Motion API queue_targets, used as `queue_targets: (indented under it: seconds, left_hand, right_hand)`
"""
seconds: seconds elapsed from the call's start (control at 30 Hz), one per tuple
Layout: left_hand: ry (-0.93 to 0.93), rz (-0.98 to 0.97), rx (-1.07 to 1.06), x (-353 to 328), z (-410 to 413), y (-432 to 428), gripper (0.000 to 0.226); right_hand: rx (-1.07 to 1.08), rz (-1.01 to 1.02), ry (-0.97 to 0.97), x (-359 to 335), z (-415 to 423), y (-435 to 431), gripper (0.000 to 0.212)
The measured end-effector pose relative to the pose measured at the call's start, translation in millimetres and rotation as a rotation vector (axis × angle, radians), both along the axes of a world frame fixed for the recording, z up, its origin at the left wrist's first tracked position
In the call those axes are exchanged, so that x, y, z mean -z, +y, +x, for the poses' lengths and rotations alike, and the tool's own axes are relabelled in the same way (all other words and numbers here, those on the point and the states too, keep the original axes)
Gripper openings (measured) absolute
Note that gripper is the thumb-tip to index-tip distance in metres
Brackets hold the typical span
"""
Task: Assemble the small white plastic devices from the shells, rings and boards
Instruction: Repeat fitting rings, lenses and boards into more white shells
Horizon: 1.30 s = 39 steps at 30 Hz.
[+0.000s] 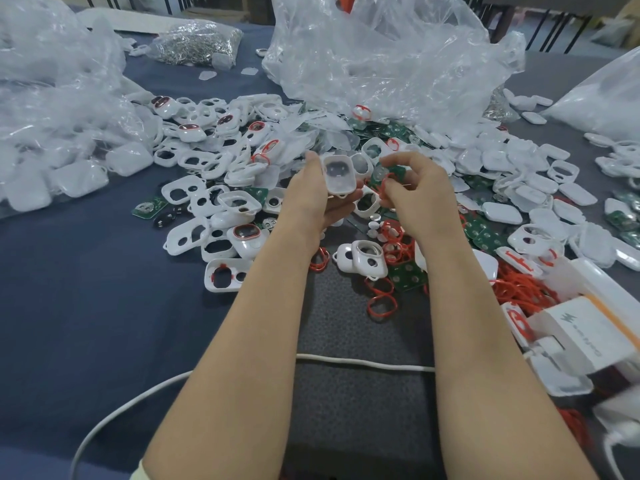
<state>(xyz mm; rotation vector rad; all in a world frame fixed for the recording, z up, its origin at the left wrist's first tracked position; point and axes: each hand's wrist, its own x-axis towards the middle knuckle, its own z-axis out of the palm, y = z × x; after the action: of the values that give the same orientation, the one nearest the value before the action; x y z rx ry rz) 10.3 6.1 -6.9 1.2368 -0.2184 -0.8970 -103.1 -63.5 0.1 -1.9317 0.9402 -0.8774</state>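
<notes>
1. Right now the left hand (311, 192) grips a white shell (339, 176), a glossy rounded rectangle of plastic with its hollow side facing the camera. The fingers curl beneath it, and it is held just above the heap.
2. Beside it, the right hand (412, 188) has its fingers bent and pinches a thin red ring (382, 188). A green board (381, 171) with a clear round dome sits at the fingertips; whether it is also held cannot be told.
3. Loose shells (221, 275) with oval cut-outs, flat boards (405, 275) and limp spare rings (381, 306) lie heaped on the dark blue cloth (86, 306).
4. Crumpled clear plastic bags (381, 64) rise behind the heap. A smooth white cable (363, 362) crosses a speckled grey mat (346, 410).
</notes>
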Motion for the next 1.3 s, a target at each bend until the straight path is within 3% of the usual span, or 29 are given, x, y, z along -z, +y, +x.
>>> queue_targets:
  seconds: [0.07,0.2,0.3,0.43,0.53,0.73,0.8,1.17,1.3]
  left_hand:
    - [0.002,0.002,-0.003,0.1,0.3,-0.1,0.048]
    - [0.002,0.024,-0.024,0.7,1.3,-1.8,0.049]
    - [-0.002,0.046,-0.024,1.5,2.1,-2.6,0.051]
    - [0.015,0.025,-0.015,0.4,2.1,-2.1,0.050]
    - [0.015,0.019,-0.006,0.0,0.8,-2.6,0.047]
    - [-0.025,-0.006,-0.036,1.6,2.6,-2.2,0.035]
    - [-0.041,-0.040,-0.024,0.8,3.2,-0.8,0.025]
    - [-0.065,-0.048,0.142,-8.8,-7.0,8.1,0.028]
    - [-0.065,-0.013,0.086,-8.8,-6.7,8.3,0.019]
  right_hand:
    - [-0.010,0.017,-0.012,-0.4,-0.1,0.1,0.028]
    - [-0.122,0.044,0.049,-1.4,1.0,1.5,0.058]
    - [-0.125,0.014,0.088,-0.5,0.3,1.9,0.067]
    - [-0.005,-0.168,0.192,1.2,0.9,2.8,0.056]
    - [0.042,-0.172,0.156,1.3,3.6,3.6,0.046]
    - [-0.017,-0.145,0.201,1.9,7.1,7.4,0.063]
    - [-0.008,-0.148,0.205,2.8,7.2,7.8,0.064]
    - [0.082,-0.217,0.252,11.4,12.1,3.6,0.066]
    - [0.051,-0.199,0.264,10.7,12.4,3.0,0.067]
